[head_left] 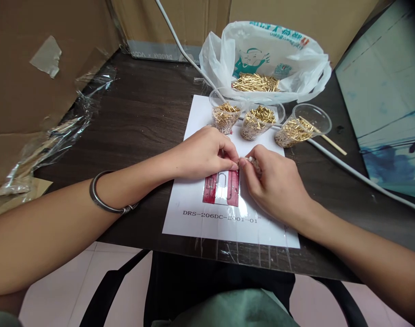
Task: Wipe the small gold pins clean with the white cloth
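Left hand [212, 152] and right hand [277, 181] meet above the middle of the white sheet [182, 202], each closed to a tight pinch. The right has hold of a small whitish piece [254, 162] (its far end is lost among the fingertips); what the left pinch grips, if anything, cannot be told. The handling appears to be under way, since the piece is between the fingers, not set down. How much is finished does not show, but plenty of loose gold pins lie in the left cup [225, 119], middle cup [257, 123] and right cup [294, 131] toward the sheet's far end, and in the plastic bag [306, 88] beyond it. The piece looks pale, slightly crinkled, and mostly covered by the right hand.
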Available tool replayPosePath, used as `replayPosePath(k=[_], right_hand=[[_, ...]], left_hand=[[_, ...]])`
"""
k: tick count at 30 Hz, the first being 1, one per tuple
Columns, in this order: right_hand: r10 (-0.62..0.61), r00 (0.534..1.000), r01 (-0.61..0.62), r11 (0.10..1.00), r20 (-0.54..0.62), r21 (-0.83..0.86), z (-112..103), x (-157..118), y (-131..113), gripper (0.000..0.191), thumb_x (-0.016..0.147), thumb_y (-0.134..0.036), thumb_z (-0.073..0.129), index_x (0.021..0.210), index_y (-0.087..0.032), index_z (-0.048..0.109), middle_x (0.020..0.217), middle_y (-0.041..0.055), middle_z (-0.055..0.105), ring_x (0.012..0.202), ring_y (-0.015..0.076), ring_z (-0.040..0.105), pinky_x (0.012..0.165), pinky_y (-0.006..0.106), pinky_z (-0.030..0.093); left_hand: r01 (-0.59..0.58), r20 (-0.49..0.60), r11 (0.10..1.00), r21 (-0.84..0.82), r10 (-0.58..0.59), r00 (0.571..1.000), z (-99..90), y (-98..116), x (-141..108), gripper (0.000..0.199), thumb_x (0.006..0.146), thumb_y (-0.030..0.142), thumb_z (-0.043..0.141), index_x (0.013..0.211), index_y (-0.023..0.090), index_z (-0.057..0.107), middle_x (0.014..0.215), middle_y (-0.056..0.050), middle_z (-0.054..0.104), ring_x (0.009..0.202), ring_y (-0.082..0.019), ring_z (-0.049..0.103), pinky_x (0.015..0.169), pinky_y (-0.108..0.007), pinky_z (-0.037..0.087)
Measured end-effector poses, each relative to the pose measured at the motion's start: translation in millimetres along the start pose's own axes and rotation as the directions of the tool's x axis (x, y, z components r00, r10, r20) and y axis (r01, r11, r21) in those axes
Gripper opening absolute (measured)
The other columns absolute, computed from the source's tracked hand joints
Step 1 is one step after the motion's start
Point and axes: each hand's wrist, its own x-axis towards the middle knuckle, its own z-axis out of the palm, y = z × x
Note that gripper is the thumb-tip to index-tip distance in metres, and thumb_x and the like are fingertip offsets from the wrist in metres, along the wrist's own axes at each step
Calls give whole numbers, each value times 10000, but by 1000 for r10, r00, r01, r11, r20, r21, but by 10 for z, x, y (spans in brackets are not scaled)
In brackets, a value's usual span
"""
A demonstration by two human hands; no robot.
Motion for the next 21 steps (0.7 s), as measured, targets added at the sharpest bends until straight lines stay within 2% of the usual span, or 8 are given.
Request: replayPosePath(k=[5, 10, 13, 21], right_hand=[[-3, 1000, 3, 1000, -11, 5, -8, -8, -4, 206, 883, -294, 445, 713, -189, 392, 587, 0, 457, 540, 130, 382, 530, 277, 233], [52, 996, -68, 974, 76, 214, -73, -4, 46, 232, 906, -342, 458, 757, -176, 522, 565, -16, 490, 507, 112, 396, 509, 265, 247], [42, 993, -73, 950, 110, 302, -89, 6, 83, 263, 920, -368, 453, 777, -176, 562, 577, -23, 520, 512, 102, 421, 514, 258, 271], [6, 992, -42, 957, 123, 288, -84, 26, 133, 241, 907, -370, 478, 801, -177, 577, 566, -31, 505, 517, 102, 423, 522, 255, 273]], left_hand=[[2, 1, 1000, 12, -2, 1000, -8, 2, -3, 136, 764, 216, 638, 810, 166, 756, 735, -20, 712, 677, -113, 618, 618, -230, 439], [-16, -16, 1000, 24, 16, 1000, -4, -2, -12, 124, 754, 204, 646, 796, 158, 753, 720, -19, 704, 663, -103, 605, 606, -218, 430], [-31, -30, 999, 30, 32, 999, 1, -1, -13, 112, 743, 194, 652, 775, 153, 751, 692, -11, 692, 629, -86, 578, 590, -204, 419], [-48, -23, 998, 46, 49, 999, -11, 7, -18, 135, 751, 191, 625, 783, 151, 749, 702, -10, 687, 625, -80, 559, 587, -198, 408]])
